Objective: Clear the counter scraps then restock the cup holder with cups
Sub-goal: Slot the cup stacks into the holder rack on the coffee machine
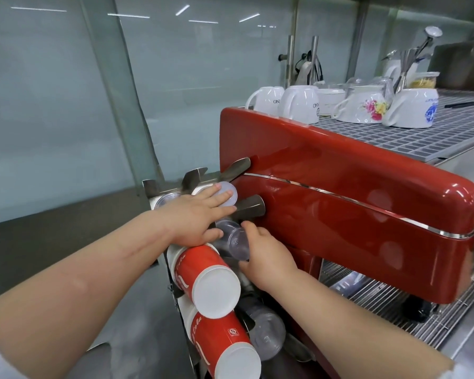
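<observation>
A metal cup holder stands against the left side of a red espresso machine, with cup stacks sticking out toward me. My left hand lies flat, its straight fingers pressing on the bottom of a white cup stack in an upper slot. My right hand grips a stack of clear plastic cups in the slot just below. Two stacks of red-and-white cola paper cups fill lower slots on the left. Another clear cup stack sits lower right.
The red espresso machine blocks the right side; white mugs stand upside down on its grey top grid. A glass partition rises behind a steel counter on the left. A wire drip rack lies under the machine.
</observation>
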A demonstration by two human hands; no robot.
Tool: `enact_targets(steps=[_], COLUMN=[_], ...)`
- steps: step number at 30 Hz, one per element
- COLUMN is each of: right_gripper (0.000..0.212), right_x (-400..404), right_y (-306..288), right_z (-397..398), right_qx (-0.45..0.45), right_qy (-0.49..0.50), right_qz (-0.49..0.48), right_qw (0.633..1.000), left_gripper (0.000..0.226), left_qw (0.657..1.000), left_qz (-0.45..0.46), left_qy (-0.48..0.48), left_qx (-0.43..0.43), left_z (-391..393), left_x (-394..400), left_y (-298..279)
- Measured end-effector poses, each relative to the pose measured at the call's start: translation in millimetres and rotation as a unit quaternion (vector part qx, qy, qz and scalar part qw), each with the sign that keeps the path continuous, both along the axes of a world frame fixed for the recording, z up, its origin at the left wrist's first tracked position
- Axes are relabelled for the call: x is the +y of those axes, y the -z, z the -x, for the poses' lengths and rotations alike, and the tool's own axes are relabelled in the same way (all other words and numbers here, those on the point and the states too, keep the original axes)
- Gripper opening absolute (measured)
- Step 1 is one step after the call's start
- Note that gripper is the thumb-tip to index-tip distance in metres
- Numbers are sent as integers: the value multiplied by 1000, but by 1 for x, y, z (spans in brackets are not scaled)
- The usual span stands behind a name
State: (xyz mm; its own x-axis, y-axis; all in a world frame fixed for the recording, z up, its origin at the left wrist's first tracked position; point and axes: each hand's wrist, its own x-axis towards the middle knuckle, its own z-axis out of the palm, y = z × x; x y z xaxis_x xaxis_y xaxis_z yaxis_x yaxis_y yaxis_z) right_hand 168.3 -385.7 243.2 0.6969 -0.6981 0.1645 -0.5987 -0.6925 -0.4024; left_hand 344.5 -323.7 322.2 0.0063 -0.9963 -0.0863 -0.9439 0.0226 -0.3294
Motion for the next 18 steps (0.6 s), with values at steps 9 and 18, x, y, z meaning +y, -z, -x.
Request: enact_targets(steps=[9, 18], right_gripper=[78, 73], right_x=[-2, 1], right_y=[1, -7], right_z=[-5, 0], right_qx=[14, 30], right_qy=[14, 5], right_qz=[9, -21], right_qw=[1000, 999], left_gripper=[61, 61], left_qw=[1000, 1000], left_qz=[0, 6], left_qy=[4, 2], left_qx=[-1, -5], left_z=[-3, -2], left_x=[-2, -2], left_y=[2, 3])
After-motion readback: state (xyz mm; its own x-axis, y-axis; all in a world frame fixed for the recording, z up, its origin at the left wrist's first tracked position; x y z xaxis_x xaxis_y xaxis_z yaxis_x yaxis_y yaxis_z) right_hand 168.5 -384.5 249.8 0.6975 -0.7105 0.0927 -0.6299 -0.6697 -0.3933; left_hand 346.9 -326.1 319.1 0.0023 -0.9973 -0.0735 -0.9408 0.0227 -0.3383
